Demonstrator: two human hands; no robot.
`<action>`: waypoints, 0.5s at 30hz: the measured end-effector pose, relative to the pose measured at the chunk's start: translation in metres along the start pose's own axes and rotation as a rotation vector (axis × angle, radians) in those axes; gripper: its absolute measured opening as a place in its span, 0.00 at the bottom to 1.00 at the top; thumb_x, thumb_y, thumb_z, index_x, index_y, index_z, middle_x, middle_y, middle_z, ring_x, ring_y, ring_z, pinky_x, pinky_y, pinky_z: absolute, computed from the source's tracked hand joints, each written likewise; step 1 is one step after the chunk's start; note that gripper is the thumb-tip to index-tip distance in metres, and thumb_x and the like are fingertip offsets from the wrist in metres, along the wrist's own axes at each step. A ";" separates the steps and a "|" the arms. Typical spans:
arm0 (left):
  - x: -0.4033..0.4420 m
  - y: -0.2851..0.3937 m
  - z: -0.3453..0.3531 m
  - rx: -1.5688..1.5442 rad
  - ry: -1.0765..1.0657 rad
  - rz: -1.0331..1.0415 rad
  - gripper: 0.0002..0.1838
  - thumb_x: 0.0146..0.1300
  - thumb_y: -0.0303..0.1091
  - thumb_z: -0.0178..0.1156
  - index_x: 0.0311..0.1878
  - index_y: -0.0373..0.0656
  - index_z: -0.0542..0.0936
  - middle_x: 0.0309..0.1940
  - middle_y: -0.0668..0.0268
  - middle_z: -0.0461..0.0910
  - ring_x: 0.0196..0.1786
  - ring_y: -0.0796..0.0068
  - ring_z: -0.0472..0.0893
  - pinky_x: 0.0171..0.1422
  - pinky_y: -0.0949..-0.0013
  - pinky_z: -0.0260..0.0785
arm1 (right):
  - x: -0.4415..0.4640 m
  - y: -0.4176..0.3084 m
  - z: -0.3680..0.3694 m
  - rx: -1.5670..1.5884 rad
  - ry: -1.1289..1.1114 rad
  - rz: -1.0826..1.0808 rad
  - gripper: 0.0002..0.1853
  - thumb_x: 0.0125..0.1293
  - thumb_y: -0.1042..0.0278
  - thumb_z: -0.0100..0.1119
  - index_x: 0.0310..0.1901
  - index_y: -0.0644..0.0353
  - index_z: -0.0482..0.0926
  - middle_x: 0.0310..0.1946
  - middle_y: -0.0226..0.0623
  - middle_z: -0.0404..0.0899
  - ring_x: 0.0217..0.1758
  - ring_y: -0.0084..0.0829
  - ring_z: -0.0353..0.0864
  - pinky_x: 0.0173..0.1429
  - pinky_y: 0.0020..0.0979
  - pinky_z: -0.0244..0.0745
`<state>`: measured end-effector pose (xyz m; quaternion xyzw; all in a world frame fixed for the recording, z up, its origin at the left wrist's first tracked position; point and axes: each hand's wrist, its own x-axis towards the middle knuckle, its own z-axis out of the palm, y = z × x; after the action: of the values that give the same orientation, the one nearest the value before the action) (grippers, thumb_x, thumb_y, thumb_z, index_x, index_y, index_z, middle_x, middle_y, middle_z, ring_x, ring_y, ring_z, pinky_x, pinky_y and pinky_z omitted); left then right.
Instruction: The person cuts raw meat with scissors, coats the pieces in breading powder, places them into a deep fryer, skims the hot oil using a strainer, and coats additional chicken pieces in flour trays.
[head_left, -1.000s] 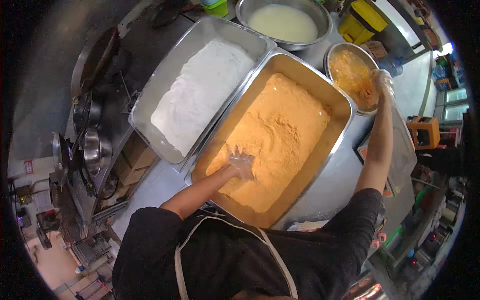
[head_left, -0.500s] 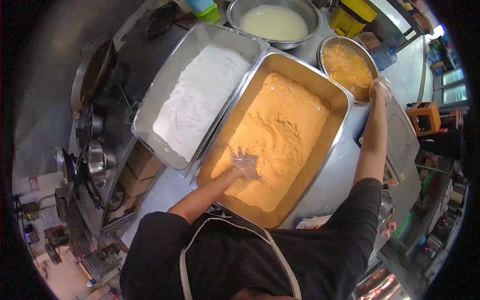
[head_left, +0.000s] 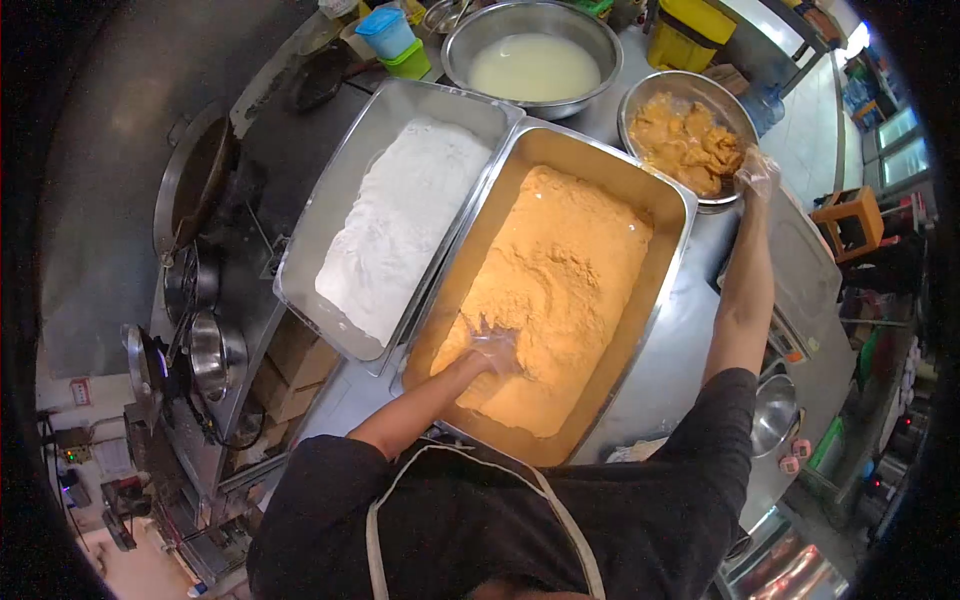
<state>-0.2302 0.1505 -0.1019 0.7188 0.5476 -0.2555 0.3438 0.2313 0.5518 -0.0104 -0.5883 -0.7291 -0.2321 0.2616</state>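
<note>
Orange powder [head_left: 560,290] fills much of a deep metal tray [head_left: 670,210]. My left hand [head_left: 495,350], in a clear glove, rests in the powder near the tray's close end, its fingers spread and partly sunk in. My right hand [head_left: 757,175], gloved too, has its fingers closed on the right rim of a metal bowl [head_left: 740,115]. Wet orange-coated pieces [head_left: 690,145] lie in this bowl, which looks tilted. Left of the orange tray stands a second tray [head_left: 300,260] with white powder [head_left: 400,220].
A large bowl [head_left: 455,60] of cloudy liquid stands at the back, beside blue and green containers [head_left: 395,45]. Pans and a small metal bowl [head_left: 215,350] are at the left. An orange stool [head_left: 850,225] and another metal bowl [head_left: 775,415] are on the right.
The view has shifted. The pieces in the right bowl have gathered toward its right side and less liquid shows. My left hand remains in the orange powder.
</note>
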 end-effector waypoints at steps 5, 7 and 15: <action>0.025 -0.020 0.047 0.061 0.155 0.050 0.55 0.43 0.75 0.52 0.70 0.48 0.56 0.70 0.56 0.55 0.72 0.36 0.43 0.62 0.21 0.22 | -0.016 0.011 0.026 0.114 0.159 0.309 0.10 0.52 0.55 0.60 0.32 0.50 0.79 0.19 0.34 0.74 0.22 0.33 0.75 0.24 0.35 0.69; 0.021 -0.018 0.038 0.076 0.176 0.096 0.55 0.44 0.75 0.52 0.70 0.48 0.55 0.70 0.56 0.54 0.72 0.36 0.41 0.62 0.21 0.23 | -0.006 -0.040 -0.012 0.072 0.014 0.743 0.16 0.58 0.49 0.57 0.28 0.55 0.79 0.18 0.38 0.75 0.21 0.36 0.75 0.24 0.36 0.69; 0.011 -0.008 0.019 0.019 0.094 0.025 0.57 0.44 0.76 0.51 0.71 0.48 0.53 0.72 0.58 0.50 0.73 0.38 0.40 0.63 0.22 0.23 | 0.009 -0.075 -0.043 0.219 0.305 1.076 0.18 0.56 0.50 0.60 0.36 0.59 0.79 0.22 0.30 0.75 0.20 0.29 0.72 0.24 0.35 0.68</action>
<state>-0.2348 0.1437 -0.1244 0.7401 0.5515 -0.2224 0.3139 0.1614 0.5161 0.0258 -0.8060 -0.3007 -0.0717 0.5047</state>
